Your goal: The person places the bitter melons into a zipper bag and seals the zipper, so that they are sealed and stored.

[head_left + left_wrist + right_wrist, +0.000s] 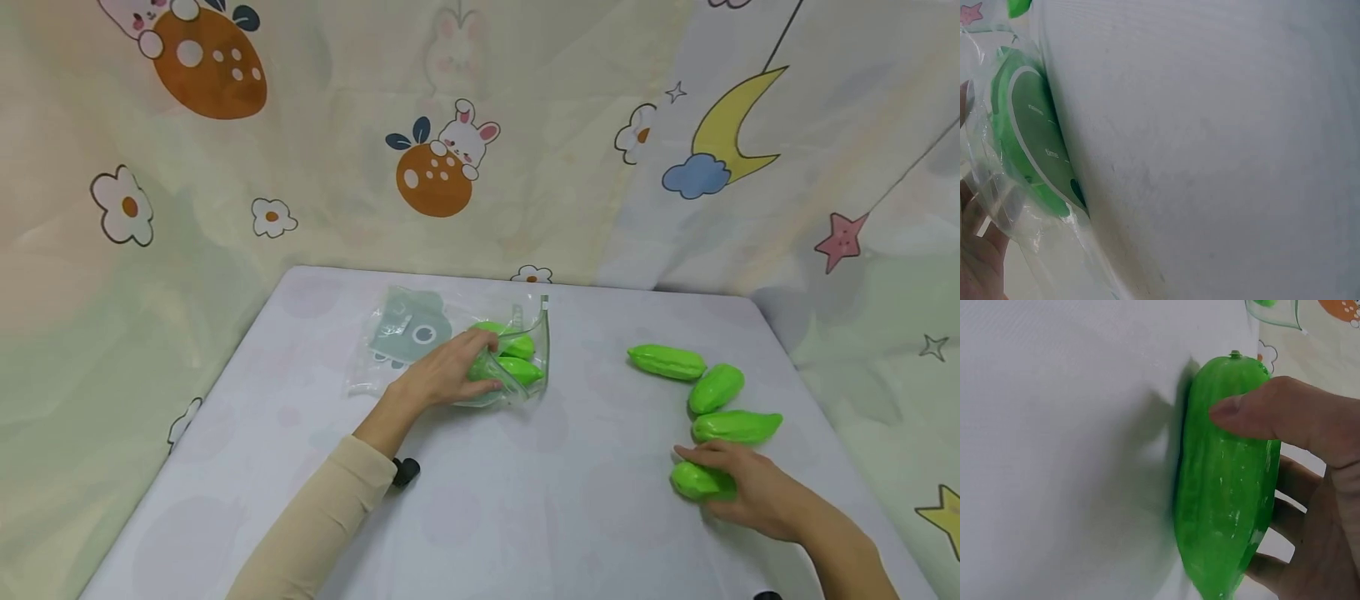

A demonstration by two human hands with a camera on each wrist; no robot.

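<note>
A clear zip bag (360, 367) with a grey-green cartoon print lies toward the back of the table, its mouth facing right. Inside it are green ridged toy gourds (517, 369). My left hand (442, 367) grips the bag near its mouth, thumb and fingers spread apart at the opening. In the left wrist view the fingers (985, 240) show beside the clear plastic, with green behind the printed panel. At the front right, my right hand (757, 492) holds another green toy gourd (1225, 494), thumb across its upper side and fingers behind it. This gourd is close over the tabletop.
Three more green gourds (738, 427) lie in a loose row beyond my right hand. A small black object (407, 472) shows beside the left sleeve. The white-covered table (525, 517) ends at a patterned cloth backdrop (555, 192) behind and at the sides.
</note>
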